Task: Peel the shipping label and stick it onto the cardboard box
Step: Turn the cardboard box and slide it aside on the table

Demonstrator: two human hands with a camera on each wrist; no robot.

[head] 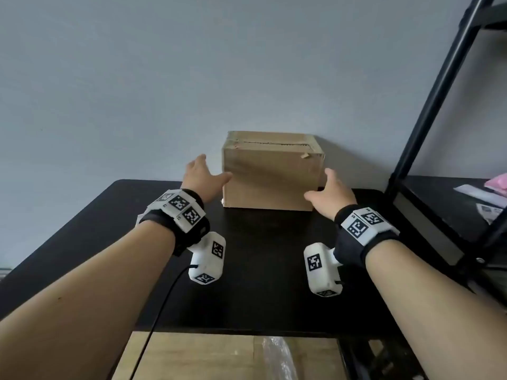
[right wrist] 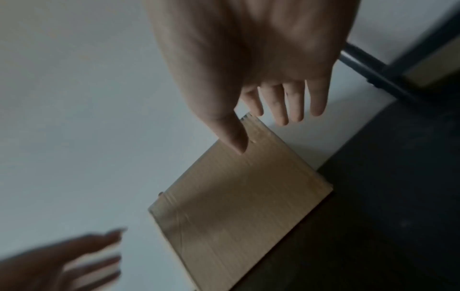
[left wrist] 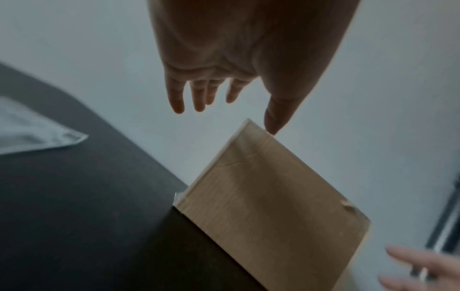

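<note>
A taped brown cardboard box (head: 270, 174) (left wrist: 271, 196) (right wrist: 236, 198) stands at the back of the black table (head: 260, 270), against the wall. My left hand (head: 201, 175) (left wrist: 224, 106) reaches at the box's left side, fingers straight and spread, thumb near the front left edge. My right hand (head: 327, 192) (right wrist: 268, 126) is spread at the box's right side, thumb over the front face. Neither hand grips anything. Whether they touch the box I cannot tell. I can make out no shipping label for certain.
A black metal shelf frame (head: 439, 105) rises at the right, with white and pink papers (head: 488, 196) on its dark shelf. A white sheet (left wrist: 32, 132) lies on the table's left. Another cardboard box (head: 219, 357) sits below the table's front edge.
</note>
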